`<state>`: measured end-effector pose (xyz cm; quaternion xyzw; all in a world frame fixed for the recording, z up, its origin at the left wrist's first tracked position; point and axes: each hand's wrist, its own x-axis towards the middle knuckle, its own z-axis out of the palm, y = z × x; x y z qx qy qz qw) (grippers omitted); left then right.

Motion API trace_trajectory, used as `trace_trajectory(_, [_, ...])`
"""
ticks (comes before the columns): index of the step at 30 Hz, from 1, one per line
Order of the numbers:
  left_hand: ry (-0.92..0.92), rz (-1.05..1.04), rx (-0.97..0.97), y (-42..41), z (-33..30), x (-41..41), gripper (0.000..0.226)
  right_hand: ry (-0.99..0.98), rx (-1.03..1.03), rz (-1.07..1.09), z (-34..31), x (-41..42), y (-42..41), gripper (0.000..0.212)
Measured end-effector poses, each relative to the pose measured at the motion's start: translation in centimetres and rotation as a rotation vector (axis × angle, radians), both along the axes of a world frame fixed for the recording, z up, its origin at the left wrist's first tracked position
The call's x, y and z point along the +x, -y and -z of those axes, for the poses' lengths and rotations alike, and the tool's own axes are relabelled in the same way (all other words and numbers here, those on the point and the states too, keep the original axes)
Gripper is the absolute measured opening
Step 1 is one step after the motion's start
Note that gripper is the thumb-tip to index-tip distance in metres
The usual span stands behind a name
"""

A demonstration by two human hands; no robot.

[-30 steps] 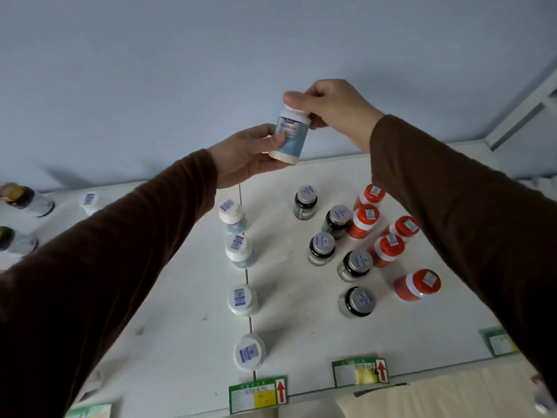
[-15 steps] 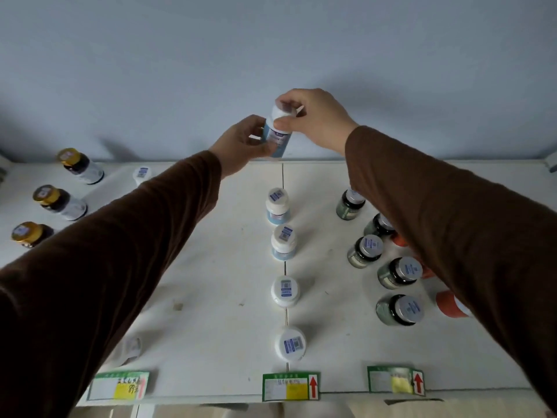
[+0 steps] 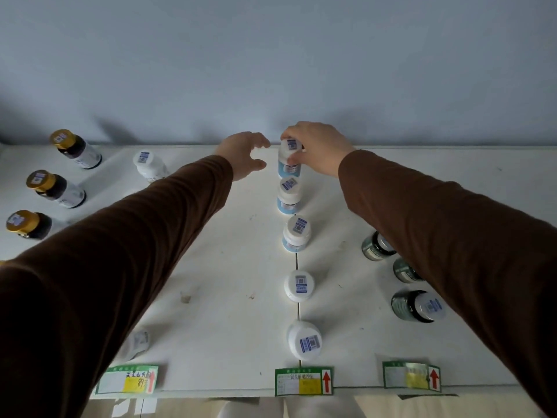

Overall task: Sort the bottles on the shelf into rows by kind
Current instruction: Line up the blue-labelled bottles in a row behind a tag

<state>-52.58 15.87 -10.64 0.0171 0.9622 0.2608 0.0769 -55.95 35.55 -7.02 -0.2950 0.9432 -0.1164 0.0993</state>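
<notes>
The white-capped blue bottle [image 3: 288, 158], held up between both hands a second ago, now stands at the back of its row on the shelf [image 3: 229, 267]. My right hand [image 3: 316, 149] still pinches its cap; my left hand [image 3: 244, 153] has let go, fingers spread wide. That row now counts five.

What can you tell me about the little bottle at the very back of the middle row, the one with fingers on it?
The back bottle is small, with a white cap and a pale blue body that looks like plastic. A blue and white code sticker sits on the cap and a label on its side. It stands upright at the far end of the white-capped row, near the wall, on the white shelf. The right hand grips its cap; the left hand hovers open beside it, not touching.
</notes>
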Motion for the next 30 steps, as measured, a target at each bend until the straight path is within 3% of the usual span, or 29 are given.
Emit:
trace_trajectory(7, [0.002, 0.007, -0.039, 0.2, 0.1, 0.6, 0.039, -0.019, -0.027, 0.028, 1.3, 0.7, -0.1, 0.043])
trace_trajectory(14, [-0.016, 0.019, -0.068, 0.1, -1.3, 2.4, 0.039, 0.005, -0.011, 0.063, 0.6, 1.8, -0.7, 0.062])
trace_trajectory(22, [-0.221, 0.084, -0.112, -1.4, -5.7, 7.3, 0.039, -0.163, -0.167, 0.148, -2.4, 8.7, -4.8, 0.036])
trace_trajectory(30, [-0.343, 0.158, -0.099, -7.2, -9.0, 15.6, 0.042, -0.22, -0.214, 0.117, -5.2, 18.1, -10.1, 0.03])
